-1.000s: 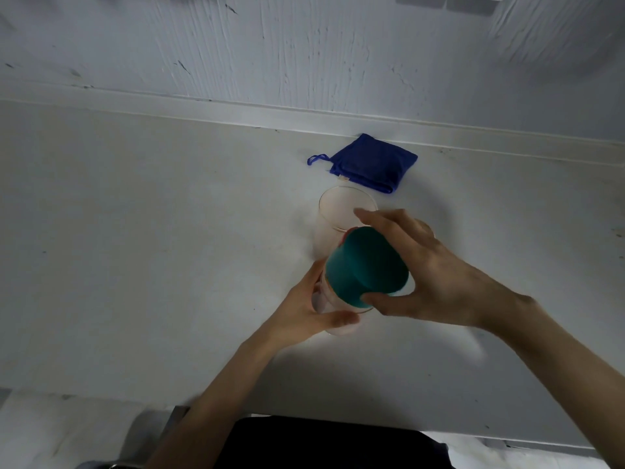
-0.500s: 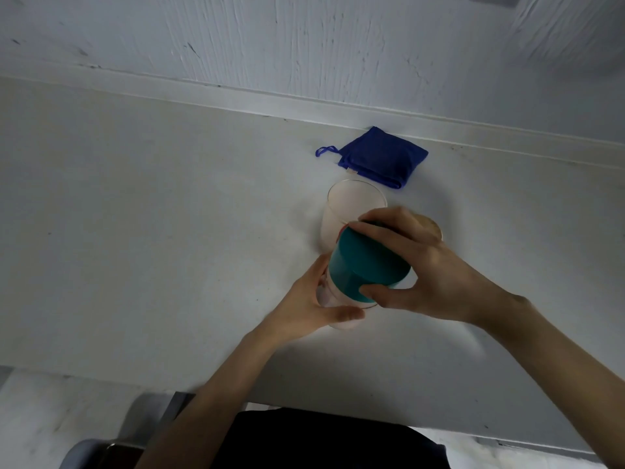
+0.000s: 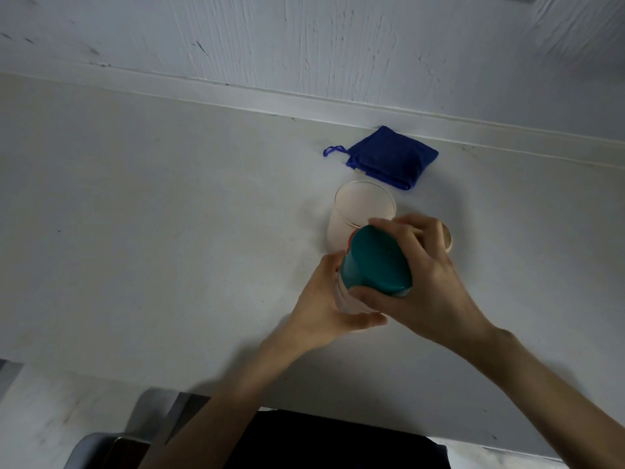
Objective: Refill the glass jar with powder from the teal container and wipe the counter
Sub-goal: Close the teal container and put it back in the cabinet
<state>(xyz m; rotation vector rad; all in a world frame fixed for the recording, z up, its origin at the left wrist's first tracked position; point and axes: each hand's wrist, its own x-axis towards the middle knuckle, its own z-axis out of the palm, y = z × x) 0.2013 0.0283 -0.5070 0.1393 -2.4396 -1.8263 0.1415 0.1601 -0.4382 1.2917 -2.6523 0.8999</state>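
Tipping the teal container at frame center, the right hand grips it closed while the left hand wraps the lower vessel, steadying it for pouring.

It looks like a home kitchen, plain and a bit worn. A long pale counter runs along a white wall whose paint is streaked and scuffed, with a low raised strip where the two meet. A folded blue cloth with a hanging loop lies by that strip, and a glass jar stands just in front of it. Past the counter's near edge there is a pale floor.
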